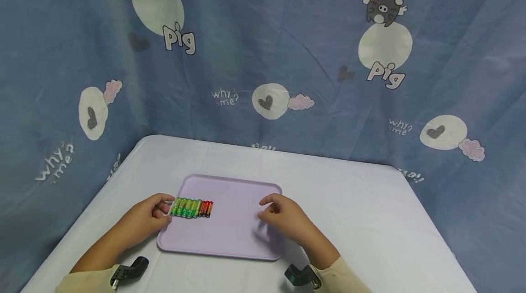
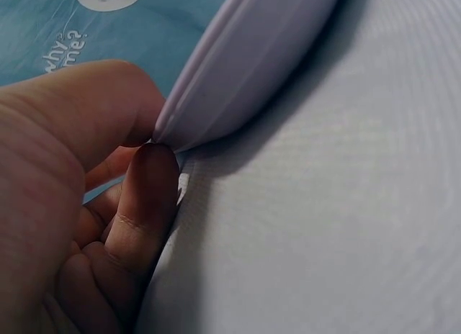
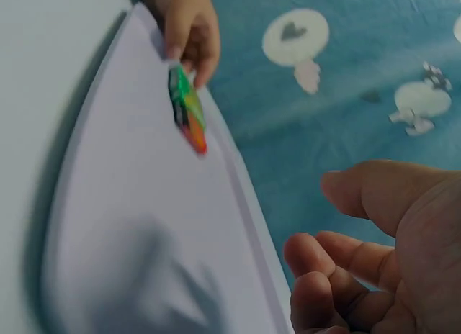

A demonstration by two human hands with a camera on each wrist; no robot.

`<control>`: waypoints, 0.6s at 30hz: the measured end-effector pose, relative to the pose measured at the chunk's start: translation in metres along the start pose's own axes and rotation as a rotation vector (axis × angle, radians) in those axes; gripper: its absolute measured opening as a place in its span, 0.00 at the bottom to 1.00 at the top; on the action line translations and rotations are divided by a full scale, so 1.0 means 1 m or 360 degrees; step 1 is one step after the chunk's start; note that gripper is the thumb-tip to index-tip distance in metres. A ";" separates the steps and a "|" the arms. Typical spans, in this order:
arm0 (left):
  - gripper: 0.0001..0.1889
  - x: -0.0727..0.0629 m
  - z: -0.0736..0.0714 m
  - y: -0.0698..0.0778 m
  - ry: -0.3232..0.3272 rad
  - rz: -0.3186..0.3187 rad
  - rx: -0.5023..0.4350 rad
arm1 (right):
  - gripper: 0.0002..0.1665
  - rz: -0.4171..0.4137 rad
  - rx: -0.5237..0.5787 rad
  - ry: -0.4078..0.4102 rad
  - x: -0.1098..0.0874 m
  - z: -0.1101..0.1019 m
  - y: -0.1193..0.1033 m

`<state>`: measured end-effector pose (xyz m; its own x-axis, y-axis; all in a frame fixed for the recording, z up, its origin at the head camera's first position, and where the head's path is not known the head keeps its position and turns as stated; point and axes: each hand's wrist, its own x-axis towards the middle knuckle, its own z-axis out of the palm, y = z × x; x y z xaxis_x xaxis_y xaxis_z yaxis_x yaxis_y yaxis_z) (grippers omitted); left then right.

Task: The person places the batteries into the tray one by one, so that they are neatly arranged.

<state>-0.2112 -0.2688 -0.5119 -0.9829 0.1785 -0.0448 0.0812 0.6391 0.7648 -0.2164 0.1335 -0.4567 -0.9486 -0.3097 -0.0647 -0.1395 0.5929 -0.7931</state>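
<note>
A row of batteries (image 1: 191,208), green-yellow ones and then red-black ones, lies side by side on a pale purple tray (image 1: 242,224). At the tray's left edge my left hand (image 1: 144,215) has its thumb and fingers apart around the row's green end. The left wrist view puts its fingertips (image 2: 148,168) right at the tray rim, with the batteries hidden there. Over the tray's right side, my right hand (image 1: 283,215) hovers with fingers loosely bent and nothing in them, casting a shadow on the tray. Its thumb stands apart from the fingers (image 3: 310,255) in the right wrist view.
The tray lies on a white-covered table (image 1: 349,211). A blue curtain (image 1: 246,55) with pig prints hangs behind it and along the sides. Black wrist-worn devices (image 1: 130,269) sit by both sleeves near the front.
</note>
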 end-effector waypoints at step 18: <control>0.30 0.001 -0.001 0.002 -0.0019 -0.0027 -0.0028 | 0.24 0.0411 -0.0433 0.0023 -0.092 -0.093 0.087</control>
<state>-0.2118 -0.2676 -0.5098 -0.9821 0.1766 -0.0656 0.0613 0.6288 0.7751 -0.1673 0.2828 -0.4639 -0.9661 -0.1148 -0.2313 0.0362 0.8267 -0.5615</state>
